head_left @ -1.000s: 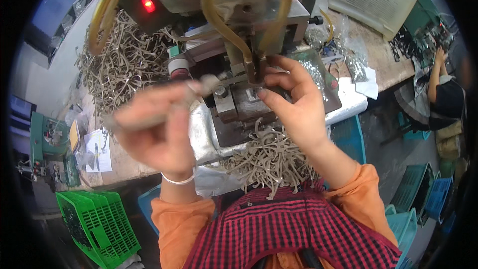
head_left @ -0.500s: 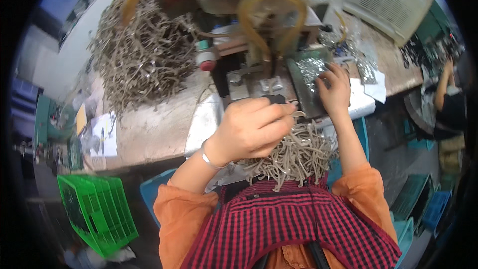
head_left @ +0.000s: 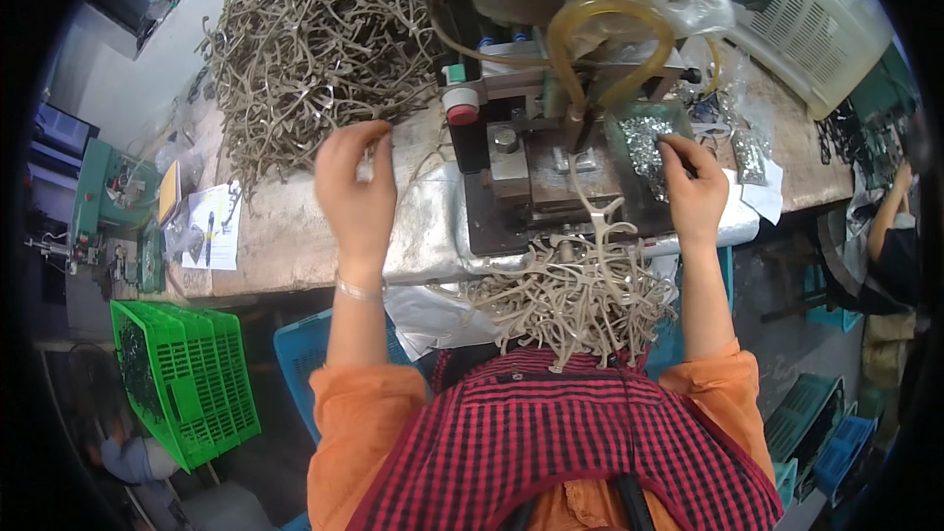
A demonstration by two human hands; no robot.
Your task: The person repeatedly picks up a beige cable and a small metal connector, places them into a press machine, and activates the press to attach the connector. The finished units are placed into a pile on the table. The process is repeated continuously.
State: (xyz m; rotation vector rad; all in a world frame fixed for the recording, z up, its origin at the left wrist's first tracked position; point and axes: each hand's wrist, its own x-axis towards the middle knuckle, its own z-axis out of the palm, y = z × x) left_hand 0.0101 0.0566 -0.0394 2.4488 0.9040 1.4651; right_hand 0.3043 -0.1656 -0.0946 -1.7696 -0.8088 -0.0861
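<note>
Pinched and slightly blurred, my left hand (head_left: 356,192) is raised beside a large heap of grey-beige forked strips (head_left: 305,79); anything between its fingertips is too small to make out. My right hand (head_left: 696,192) has its fingers bent together over a dark tray (head_left: 661,206) of small shiny metal pieces (head_left: 644,143). What those fingertips hold is hidden. Between my hands stands a bench press (head_left: 506,172). One forked strip (head_left: 598,214) reaches from under its head toward me, touched by neither hand. Below it, more such strips (head_left: 580,290) are piled in front of my checked apron.
A yellowish hose (head_left: 610,5) loops over the press, with a red-and-green button unit (head_left: 460,103) at its left. A green crate (head_left: 192,388) stands low at left. Paper with a pen (head_left: 211,226) lies on the bench. At far right, another person's arm (head_left: 888,199) shows.
My left hand has moved left and away from the press front to the large heap. The right hand stays by the tray, fingers now bent closer together. The view has shifted slightly.
</note>
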